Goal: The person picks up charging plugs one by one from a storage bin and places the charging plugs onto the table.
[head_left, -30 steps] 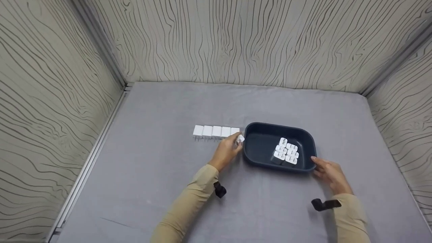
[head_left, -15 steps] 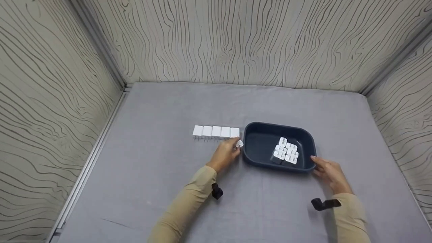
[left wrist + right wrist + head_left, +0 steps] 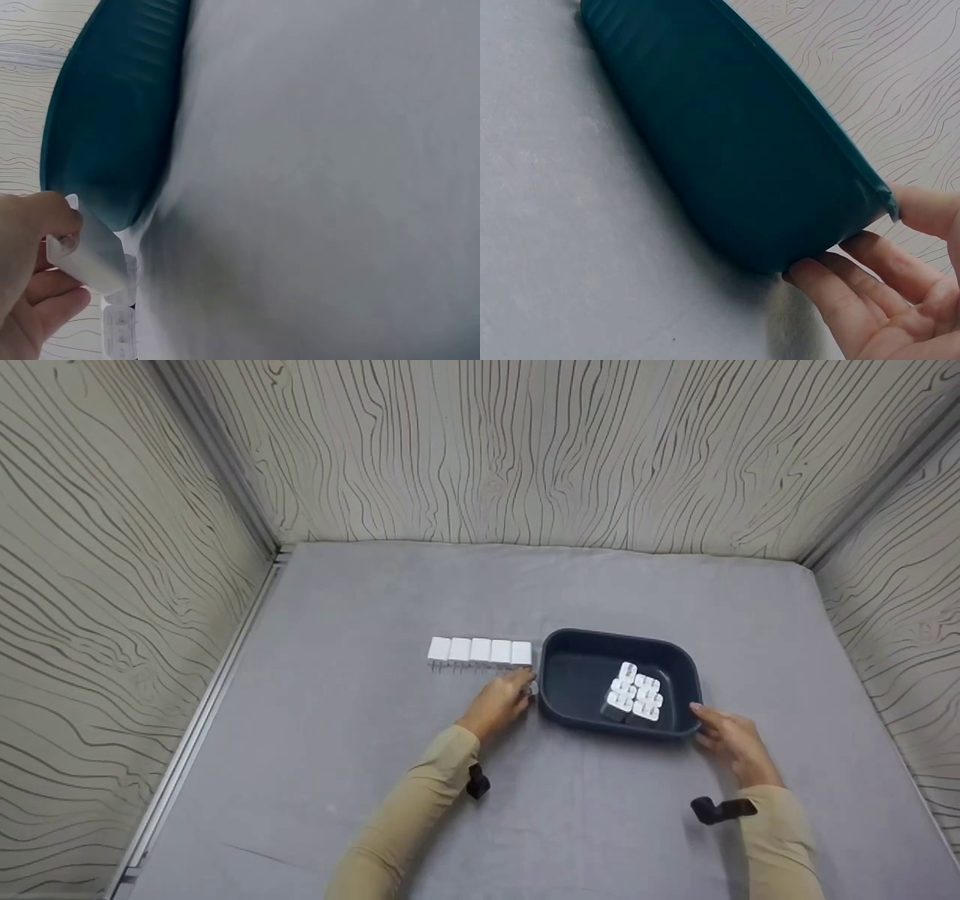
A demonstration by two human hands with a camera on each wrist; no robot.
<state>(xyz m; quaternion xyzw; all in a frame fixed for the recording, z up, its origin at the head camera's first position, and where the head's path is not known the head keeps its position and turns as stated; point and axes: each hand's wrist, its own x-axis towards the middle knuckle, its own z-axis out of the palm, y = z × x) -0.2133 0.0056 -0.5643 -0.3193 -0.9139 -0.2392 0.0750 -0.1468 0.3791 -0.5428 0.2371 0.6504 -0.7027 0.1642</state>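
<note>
My left hand (image 3: pixel 495 706) pinches a white plug charger (image 3: pixel 94 259) between thumb and fingers, close to the left wall of a dark blue basin (image 3: pixel 585 727). In the head view only a small part of that charger shows past the fingertips. Just beyond the hand, several white chargers (image 3: pixel 481 649) stand side by side in a row, prongs facing the near side. My right hand (image 3: pixel 739 742) grips the basin's right near corner, thumb at the rim and fingers against the outer wall and its lower edge. Inside the basin, several white chargers (image 3: pixel 635 691) lie grouped with prongs up.
A grey cloth (image 3: pixel 360 607) covers the table. Pale panels with a wood-line pattern (image 3: pixel 487 450) stand behind and at both sides, joined by metal posts. Black wrist mounts (image 3: pixel 724 811) sit on both sleeves.
My left hand has drawn slightly toward the near side with the charger, uncovering the row's right end. The charger now shows less in the head view. My right hand stays at the basin.
</note>
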